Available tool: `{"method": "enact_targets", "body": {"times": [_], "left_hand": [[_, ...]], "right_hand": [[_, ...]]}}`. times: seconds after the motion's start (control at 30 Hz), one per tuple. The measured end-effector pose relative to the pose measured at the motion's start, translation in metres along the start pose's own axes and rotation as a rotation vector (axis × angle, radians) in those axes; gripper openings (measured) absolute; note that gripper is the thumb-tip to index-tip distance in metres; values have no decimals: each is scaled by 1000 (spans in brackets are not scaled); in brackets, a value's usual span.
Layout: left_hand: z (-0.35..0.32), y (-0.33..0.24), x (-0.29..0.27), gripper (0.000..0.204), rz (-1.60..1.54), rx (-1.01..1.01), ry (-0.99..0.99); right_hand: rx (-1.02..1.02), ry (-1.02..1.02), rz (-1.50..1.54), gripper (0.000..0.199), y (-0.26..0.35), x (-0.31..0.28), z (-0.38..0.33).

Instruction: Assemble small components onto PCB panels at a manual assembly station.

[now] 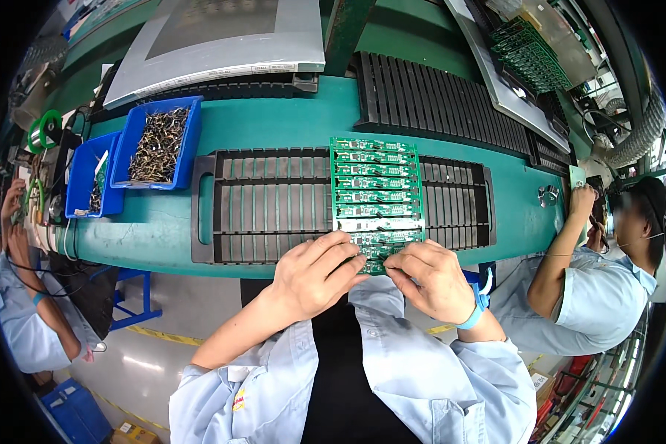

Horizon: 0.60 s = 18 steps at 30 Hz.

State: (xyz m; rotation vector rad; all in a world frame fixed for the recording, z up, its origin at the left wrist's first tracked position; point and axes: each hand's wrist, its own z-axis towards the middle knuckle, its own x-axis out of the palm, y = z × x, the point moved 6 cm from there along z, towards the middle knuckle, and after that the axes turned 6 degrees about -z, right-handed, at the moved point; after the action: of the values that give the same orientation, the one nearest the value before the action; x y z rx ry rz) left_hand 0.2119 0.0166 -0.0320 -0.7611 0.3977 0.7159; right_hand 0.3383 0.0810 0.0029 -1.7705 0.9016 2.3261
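A green circuit board panel (pixel 377 189), divided into several narrow strips with small parts on them, lies across a black slotted rack (pixel 274 203). My left hand (pixel 314 272) rests on the panel's lower left corner, fingers curled and fingertips close together over the lowest strips. At the lower right corner, my right hand (pixel 431 275) has thumb and forefinger pinched close to the board. Whatever sits between the fingertips of either hand is too small or hidden to make out. A blue wrist strap (pixel 478 307) circles my right wrist.
Left of the rack stand a blue bin (pixel 192 140) full of small metal-legged parts and a smaller blue bin (pixel 72 194). Another black rack (pixel 436 96) lies behind. A co-worker (pixel 584 288) sits at the right; another person's arms (pixel 44 296) show at the left.
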Motion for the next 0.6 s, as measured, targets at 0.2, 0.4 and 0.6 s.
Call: {"method": "enact_targets", "body": {"times": [0.2, 0.4, 0.6], "left_hand": [[-3, 2, 1, 22, 3, -1, 19], [-4, 2, 2, 22, 8, 5, 13], [-4, 2, 2, 23, 5, 17, 16]], "right_hand": [[-10, 28, -40, 16, 2, 0, 1], [-9, 25, -58, 14, 4, 0, 2], [-14, 40, -77, 13, 5, -1, 3]]}}
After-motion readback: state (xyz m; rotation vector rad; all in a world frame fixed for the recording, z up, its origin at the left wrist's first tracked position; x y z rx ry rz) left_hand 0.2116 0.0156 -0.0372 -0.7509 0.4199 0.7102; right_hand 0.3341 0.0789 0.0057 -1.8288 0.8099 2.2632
